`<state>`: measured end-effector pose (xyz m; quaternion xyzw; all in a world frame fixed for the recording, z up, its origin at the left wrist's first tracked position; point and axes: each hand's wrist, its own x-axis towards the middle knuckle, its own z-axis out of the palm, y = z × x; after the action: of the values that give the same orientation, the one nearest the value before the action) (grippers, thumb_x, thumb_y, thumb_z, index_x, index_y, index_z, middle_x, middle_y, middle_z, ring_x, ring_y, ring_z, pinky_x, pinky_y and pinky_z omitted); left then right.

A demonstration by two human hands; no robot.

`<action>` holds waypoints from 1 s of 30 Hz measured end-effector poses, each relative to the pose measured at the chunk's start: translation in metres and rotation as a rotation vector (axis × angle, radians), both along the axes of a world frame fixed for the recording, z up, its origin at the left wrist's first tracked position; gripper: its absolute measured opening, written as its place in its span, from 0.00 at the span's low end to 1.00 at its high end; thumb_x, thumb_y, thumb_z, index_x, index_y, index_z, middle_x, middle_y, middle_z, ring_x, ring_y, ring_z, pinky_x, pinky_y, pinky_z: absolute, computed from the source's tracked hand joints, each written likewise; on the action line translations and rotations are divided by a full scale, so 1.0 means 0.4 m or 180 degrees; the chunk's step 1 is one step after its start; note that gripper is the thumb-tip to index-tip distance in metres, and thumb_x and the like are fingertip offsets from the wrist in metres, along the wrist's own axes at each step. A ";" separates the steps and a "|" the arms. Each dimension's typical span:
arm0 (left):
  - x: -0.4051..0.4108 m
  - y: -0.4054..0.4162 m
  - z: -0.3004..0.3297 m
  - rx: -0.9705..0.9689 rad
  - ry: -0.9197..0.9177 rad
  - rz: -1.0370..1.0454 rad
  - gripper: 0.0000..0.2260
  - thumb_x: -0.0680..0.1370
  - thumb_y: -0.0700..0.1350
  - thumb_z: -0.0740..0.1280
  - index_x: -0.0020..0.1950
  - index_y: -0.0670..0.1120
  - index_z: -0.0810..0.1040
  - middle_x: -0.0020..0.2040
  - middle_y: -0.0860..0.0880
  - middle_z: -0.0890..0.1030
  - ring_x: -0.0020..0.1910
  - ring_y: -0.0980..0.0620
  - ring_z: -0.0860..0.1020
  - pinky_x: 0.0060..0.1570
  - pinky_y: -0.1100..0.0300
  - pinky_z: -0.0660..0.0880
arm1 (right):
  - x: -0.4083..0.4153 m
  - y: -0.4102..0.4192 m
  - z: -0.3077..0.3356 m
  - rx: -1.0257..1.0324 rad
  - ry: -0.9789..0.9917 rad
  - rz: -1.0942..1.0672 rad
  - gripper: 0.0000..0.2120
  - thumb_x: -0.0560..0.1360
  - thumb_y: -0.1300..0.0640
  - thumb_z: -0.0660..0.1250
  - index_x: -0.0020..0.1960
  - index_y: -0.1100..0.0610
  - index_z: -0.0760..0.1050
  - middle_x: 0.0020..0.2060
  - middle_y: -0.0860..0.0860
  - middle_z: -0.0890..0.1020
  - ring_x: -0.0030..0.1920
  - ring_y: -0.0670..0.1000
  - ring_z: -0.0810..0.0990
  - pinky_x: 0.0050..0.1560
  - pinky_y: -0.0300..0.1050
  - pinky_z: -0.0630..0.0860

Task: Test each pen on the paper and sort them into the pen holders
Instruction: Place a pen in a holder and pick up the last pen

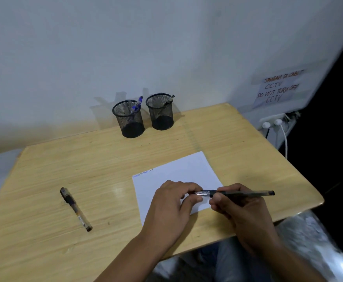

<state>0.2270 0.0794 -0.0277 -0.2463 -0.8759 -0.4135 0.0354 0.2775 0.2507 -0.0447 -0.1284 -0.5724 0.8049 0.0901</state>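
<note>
We hold the black pen (239, 193) level over the paper (178, 171): right hand (241, 208) grip closed on barrel, left hand (172, 202) grip pinching the cap end, likely uncapping to test.

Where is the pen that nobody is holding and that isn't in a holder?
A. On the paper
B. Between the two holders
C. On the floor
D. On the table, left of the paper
D: the loose pen lies on the bare table, well left of the paper, while both hands hold another pen.
</note>
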 end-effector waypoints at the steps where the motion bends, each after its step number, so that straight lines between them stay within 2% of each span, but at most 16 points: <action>1: 0.000 0.012 0.001 -0.0029 0.0040 -0.0077 0.04 0.76 0.50 0.67 0.50 0.57 0.80 0.44 0.61 0.81 0.45 0.57 0.74 0.47 0.67 0.68 | 0.004 0.006 -0.005 -0.0093 0.0024 0.0005 0.24 0.52 0.45 0.85 0.40 0.57 0.84 0.35 0.62 0.85 0.37 0.55 0.85 0.41 0.40 0.82; 3: -0.002 0.036 0.003 -0.0076 0.0108 -0.0218 0.03 0.77 0.48 0.68 0.50 0.56 0.80 0.44 0.60 0.81 0.45 0.57 0.74 0.47 0.67 0.68 | 0.013 0.025 -0.008 -0.0209 0.0048 -0.0021 0.26 0.50 0.43 0.85 0.40 0.58 0.83 0.36 0.62 0.84 0.37 0.55 0.85 0.41 0.40 0.82; 5: -0.004 0.064 0.005 -0.0056 0.0042 -0.0304 0.03 0.77 0.48 0.70 0.50 0.57 0.81 0.45 0.61 0.82 0.46 0.57 0.75 0.44 0.69 0.68 | 0.022 0.050 -0.004 -0.0312 0.0047 -0.0090 0.26 0.52 0.45 0.85 0.41 0.60 0.82 0.36 0.61 0.84 0.38 0.54 0.85 0.41 0.41 0.82; 7: -0.003 0.103 0.009 0.0014 -0.0182 -0.0410 0.03 0.76 0.50 0.72 0.49 0.57 0.83 0.43 0.62 0.82 0.47 0.58 0.75 0.41 0.70 0.66 | 0.034 0.080 0.000 -0.0530 -0.0040 -0.0240 0.20 0.59 0.50 0.82 0.43 0.61 0.81 0.37 0.59 0.84 0.40 0.54 0.84 0.42 0.41 0.82; 10: -0.010 0.182 0.009 -0.0029 -0.0401 -0.0703 0.05 0.74 0.54 0.73 0.49 0.58 0.84 0.42 0.63 0.81 0.48 0.61 0.75 0.41 0.72 0.65 | 0.058 0.132 0.005 -0.0987 -0.0161 -0.0627 0.10 0.68 0.60 0.70 0.49 0.62 0.78 0.41 0.57 0.84 0.44 0.53 0.84 0.45 0.41 0.83; 13: -0.014 0.279 -0.004 -0.0230 -0.0312 -0.1116 0.12 0.75 0.55 0.73 0.57 0.57 0.82 0.48 0.63 0.80 0.49 0.62 0.74 0.49 0.75 0.66 | 0.103 0.204 -0.008 -0.1390 -0.0139 -0.1181 0.06 0.74 0.62 0.65 0.50 0.61 0.78 0.43 0.55 0.85 0.44 0.51 0.85 0.45 0.40 0.83; 15: -0.013 0.337 -0.017 -0.0392 -0.0135 -0.1391 0.16 0.76 0.55 0.71 0.63 0.53 0.79 0.56 0.59 0.80 0.56 0.60 0.72 0.56 0.79 0.60 | 0.146 0.254 -0.031 -0.1522 -0.0205 -0.1540 0.05 0.78 0.64 0.63 0.51 0.60 0.77 0.42 0.55 0.85 0.42 0.51 0.85 0.45 0.40 0.83; 17: -0.008 0.392 -0.026 -0.0618 0.0058 -0.1671 0.19 0.78 0.54 0.69 0.67 0.50 0.77 0.62 0.54 0.78 0.63 0.56 0.71 0.60 0.81 0.53 | 0.193 0.298 -0.064 -0.1515 -0.0319 -0.1814 0.06 0.79 0.64 0.63 0.53 0.61 0.78 0.43 0.56 0.85 0.43 0.52 0.85 0.48 0.44 0.83; 19: 0.001 0.461 -0.045 -0.0905 0.0357 -0.1979 0.24 0.77 0.56 0.66 0.69 0.46 0.75 0.67 0.49 0.76 0.67 0.50 0.70 0.67 0.72 0.55 | 0.256 0.340 -0.114 -0.1448 -0.0540 -0.2190 0.06 0.79 0.65 0.64 0.53 0.61 0.79 0.43 0.57 0.85 0.43 0.53 0.84 0.51 0.46 0.82; 21: 0.015 0.519 -0.063 -0.1199 0.0642 -0.2206 0.29 0.77 0.59 0.62 0.73 0.43 0.71 0.72 0.45 0.72 0.72 0.45 0.67 0.72 0.60 0.57 | 0.317 0.370 -0.175 -0.1421 -0.0812 -0.2532 0.05 0.79 0.66 0.64 0.49 0.61 0.78 0.43 0.57 0.84 0.42 0.53 0.83 0.47 0.43 0.82; 22: 0.021 0.540 -0.072 -0.1382 0.0753 -0.2303 0.30 0.78 0.58 0.61 0.75 0.42 0.67 0.75 0.43 0.68 0.75 0.44 0.63 0.73 0.56 0.54 | 0.347 0.380 -0.210 -0.1420 -0.0936 -0.2674 0.05 0.79 0.66 0.63 0.48 0.61 0.78 0.42 0.57 0.83 0.42 0.53 0.83 0.44 0.42 0.82; 24: 0.030 0.566 -0.094 -0.1886 0.0960 -0.2379 0.31 0.81 0.58 0.57 0.79 0.43 0.56 0.80 0.44 0.55 0.79 0.44 0.52 0.77 0.52 0.48 | 0.403 0.393 -0.280 -0.1357 -0.1255 -0.2876 0.06 0.79 0.66 0.63 0.45 0.60 0.77 0.42 0.57 0.82 0.40 0.53 0.82 0.41 0.41 0.81; 26: 0.027 0.576 -0.118 -0.2277 0.1177 -0.2343 0.32 0.82 0.59 0.52 0.81 0.47 0.45 0.81 0.48 0.44 0.80 0.47 0.42 0.78 0.49 0.45 | 0.455 0.396 -0.346 -0.1335 -0.1630 -0.3008 0.06 0.79 0.67 0.63 0.45 0.61 0.76 0.40 0.57 0.81 0.38 0.53 0.81 0.40 0.41 0.81; 28: 0.026 0.576 -0.129 -0.2397 0.1222 -0.2322 0.32 0.82 0.59 0.49 0.80 0.48 0.39 0.81 0.50 0.40 0.79 0.48 0.39 0.78 0.49 0.43 | 0.504 0.389 -0.409 -0.1366 -0.2003 -0.3040 0.05 0.78 0.68 0.64 0.45 0.63 0.77 0.39 0.60 0.79 0.37 0.54 0.80 0.38 0.43 0.81; 30: 0.024 0.573 -0.133 -0.2386 0.1314 -0.2324 0.32 0.82 0.60 0.48 0.80 0.48 0.38 0.81 0.49 0.39 0.79 0.48 0.39 0.78 0.49 0.44 | 0.549 0.374 -0.469 -0.1319 -0.2418 -0.3103 0.03 0.77 0.67 0.67 0.47 0.67 0.79 0.39 0.62 0.80 0.37 0.56 0.82 0.36 0.45 0.81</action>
<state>0.2366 0.3085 -0.0807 -0.6050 -0.7957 -0.0027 -0.0292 0.4973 0.4003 -0.2322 -0.6635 -0.2735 0.6641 0.2097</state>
